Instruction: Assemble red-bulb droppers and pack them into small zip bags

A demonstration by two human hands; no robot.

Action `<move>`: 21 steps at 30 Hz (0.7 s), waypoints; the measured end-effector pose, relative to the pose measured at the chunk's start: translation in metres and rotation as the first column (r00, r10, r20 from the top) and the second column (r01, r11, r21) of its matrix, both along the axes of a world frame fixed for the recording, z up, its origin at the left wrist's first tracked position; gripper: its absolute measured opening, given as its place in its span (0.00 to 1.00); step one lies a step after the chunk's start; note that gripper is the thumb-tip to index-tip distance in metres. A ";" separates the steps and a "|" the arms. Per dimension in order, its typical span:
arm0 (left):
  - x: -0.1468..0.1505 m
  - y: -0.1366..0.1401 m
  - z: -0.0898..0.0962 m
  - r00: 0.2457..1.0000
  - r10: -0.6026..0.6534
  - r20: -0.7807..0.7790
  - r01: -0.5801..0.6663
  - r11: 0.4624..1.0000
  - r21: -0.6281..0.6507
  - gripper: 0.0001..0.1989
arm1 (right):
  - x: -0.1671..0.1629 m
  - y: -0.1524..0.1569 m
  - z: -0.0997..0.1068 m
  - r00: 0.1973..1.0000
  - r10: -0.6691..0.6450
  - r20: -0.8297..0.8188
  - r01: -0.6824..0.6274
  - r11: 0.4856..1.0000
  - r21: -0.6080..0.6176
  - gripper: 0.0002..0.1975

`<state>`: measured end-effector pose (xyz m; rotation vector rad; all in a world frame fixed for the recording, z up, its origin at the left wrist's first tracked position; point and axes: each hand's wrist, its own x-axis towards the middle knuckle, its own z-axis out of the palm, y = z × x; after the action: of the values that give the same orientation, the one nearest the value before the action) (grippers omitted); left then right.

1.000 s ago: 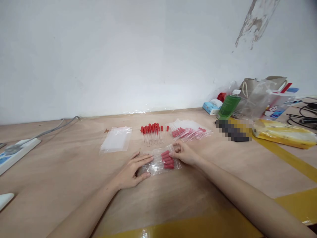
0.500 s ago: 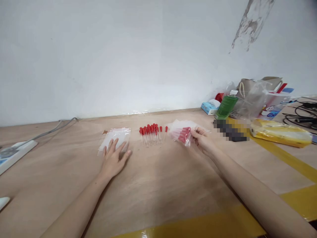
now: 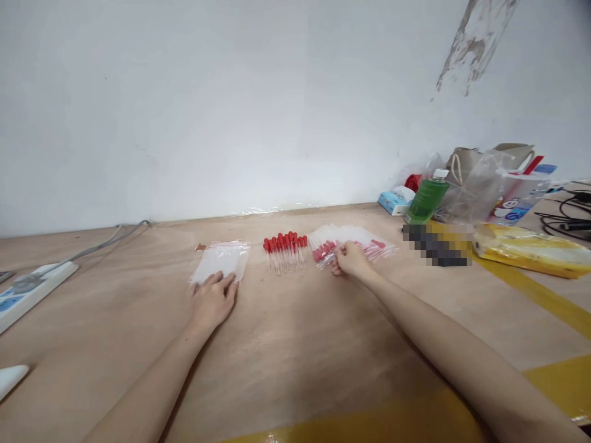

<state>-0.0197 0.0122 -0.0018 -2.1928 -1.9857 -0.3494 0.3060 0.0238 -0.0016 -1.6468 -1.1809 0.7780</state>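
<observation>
My left hand rests palm down, its slightly parted fingers on the near edge of a stack of clear zip bags. Right of that stack lies a row of glass droppers, their red bulbs pointing away from me. My right hand is closed, with thumb and fingers pinching a clear zip bag of red-bulbed droppers. That bag lies on a fanned pile of similar bags, and more red bulbs show through the plastic. The fingertips are partly hidden.
A green bottle, a blue tissue pack and plastic bags stand at the back right. Nearby are a yellow packet and black cables. A white power strip lies at the left; yellow tape crosses the table.
My right hand has moved left and lowered the bag of droppers onto the pile. The rightmost loose dropper sits closer to its row. My left fingers have drawn together and back along the bags.
</observation>
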 end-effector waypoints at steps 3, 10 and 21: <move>0.002 -0.002 0.001 1.000 -0.018 0.013 0.018 0.998 0.062 0.17 | 0.001 -0.012 0.018 0.958 -0.100 0.268 0.098 0.995 0.019 0.09; -0.002 0.003 0.002 0.964 0.047 0.262 -0.073 0.993 0.089 0.16 | -0.031 -0.011 0.035 0.674 0.101 0.732 -0.139 0.990 -0.009 0.09; 0.001 -0.004 0.007 0.705 -0.458 0.541 0.231 0.870 0.436 0.15 | -0.070 0.051 0.016 0.820 0.096 0.564 -0.027 0.991 -0.130 0.13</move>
<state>-0.0192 0.0086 0.0050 -2.3914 -1.5235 -1.5507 0.2359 0.0746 0.0144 -2.0271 -1.6335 0.3940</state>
